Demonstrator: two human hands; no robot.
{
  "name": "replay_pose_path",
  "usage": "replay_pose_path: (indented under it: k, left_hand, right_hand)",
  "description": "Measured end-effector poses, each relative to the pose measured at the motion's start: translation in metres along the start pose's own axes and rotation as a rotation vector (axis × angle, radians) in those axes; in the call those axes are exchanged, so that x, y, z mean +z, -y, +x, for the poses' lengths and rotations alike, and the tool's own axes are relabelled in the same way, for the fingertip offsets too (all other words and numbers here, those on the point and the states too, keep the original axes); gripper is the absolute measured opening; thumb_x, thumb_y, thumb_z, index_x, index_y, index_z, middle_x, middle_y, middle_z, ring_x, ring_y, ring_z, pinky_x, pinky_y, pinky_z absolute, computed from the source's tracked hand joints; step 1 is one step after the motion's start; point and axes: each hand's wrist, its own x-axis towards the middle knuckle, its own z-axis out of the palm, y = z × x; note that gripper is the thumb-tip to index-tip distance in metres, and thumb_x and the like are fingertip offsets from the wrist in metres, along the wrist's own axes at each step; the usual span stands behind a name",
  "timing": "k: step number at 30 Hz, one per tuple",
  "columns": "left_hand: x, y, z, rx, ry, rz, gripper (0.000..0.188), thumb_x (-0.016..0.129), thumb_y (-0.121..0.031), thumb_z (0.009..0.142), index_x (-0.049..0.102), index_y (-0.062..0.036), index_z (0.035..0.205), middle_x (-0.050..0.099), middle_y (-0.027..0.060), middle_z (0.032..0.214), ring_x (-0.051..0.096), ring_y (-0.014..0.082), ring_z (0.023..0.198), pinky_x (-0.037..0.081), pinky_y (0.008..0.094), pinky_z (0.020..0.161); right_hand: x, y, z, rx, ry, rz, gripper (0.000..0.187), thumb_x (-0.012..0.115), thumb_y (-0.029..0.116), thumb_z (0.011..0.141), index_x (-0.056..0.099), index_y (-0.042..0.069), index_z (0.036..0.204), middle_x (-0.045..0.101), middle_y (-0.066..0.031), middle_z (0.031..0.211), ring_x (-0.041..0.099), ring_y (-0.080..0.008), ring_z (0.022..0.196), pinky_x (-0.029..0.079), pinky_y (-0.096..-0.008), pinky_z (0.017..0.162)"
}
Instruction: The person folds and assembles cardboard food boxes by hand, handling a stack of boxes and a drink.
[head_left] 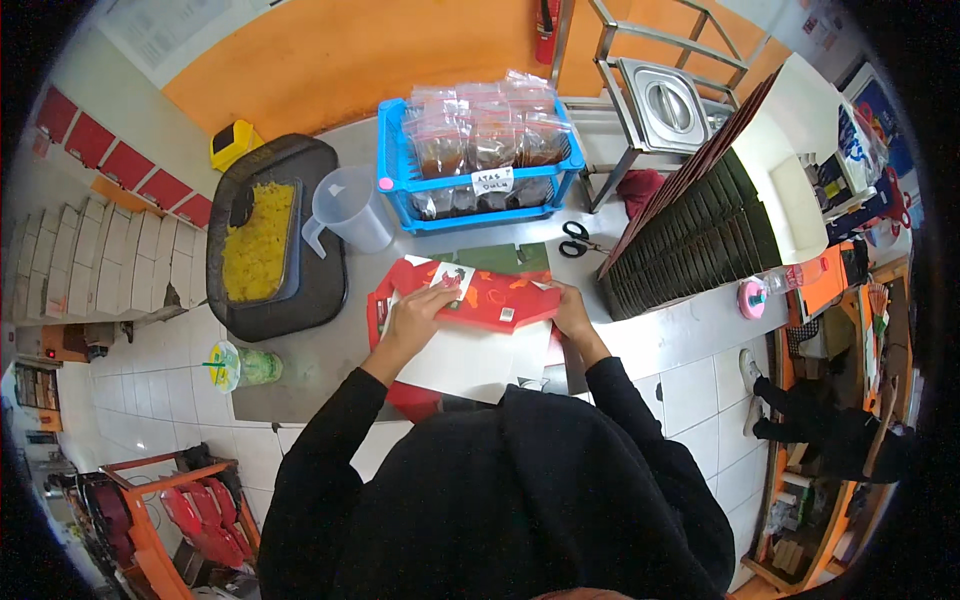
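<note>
I see the left hand (pixel 412 314) and right hand (pixel 573 312) holding the carton (pixel 490 302), apparently mid-fold, the next crease likely needing even pressure.

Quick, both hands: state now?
Left hand: touching the red box, grip can't be told.
Right hand: closed on the box's right edge.
</note>
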Motion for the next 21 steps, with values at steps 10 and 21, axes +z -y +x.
replay_pose_path:
  k: [10, 21]
  left_hand:
    - [-0.086, 0.037, 0.095, -0.21, 0.528, -0.079, 0.038, 0.072, -0.034, 0.083, 0.069, -0.0029, 0.105, 0.07, 0.0182, 0.097, 0.067, 0.0344, 0.089, 0.052, 0.0402, 0.078]
    - [-0.07, 0.067, 0.075, -0.254, 0.464, -0.213, 0.058, 0.076, -0.041, 0.077, 0.065, 0.0023, 0.113, 0.067, 0.0212, 0.112, 0.063, 0.035, 0.105, 0.048, 0.0398, 0.09]
  right_hand:
    - [0.013, 0.059, -0.01, 0.144, 0.182, -0.157, 0.033, 0.078, 0.017, 0.083, 0.067, -0.004, 0.106, 0.069, -0.0045, 0.09, 0.063, -0.0105, 0.074, 0.052, -0.0251, 0.067]
    - [0.027, 0.062, -0.023, 0.169, 0.14, -0.385, 0.043, 0.076, 0.015, 0.083, 0.06, -0.003, 0.119, 0.068, -0.0084, 0.098, 0.064, -0.0133, 0.085, 0.052, -0.0288, 0.076]
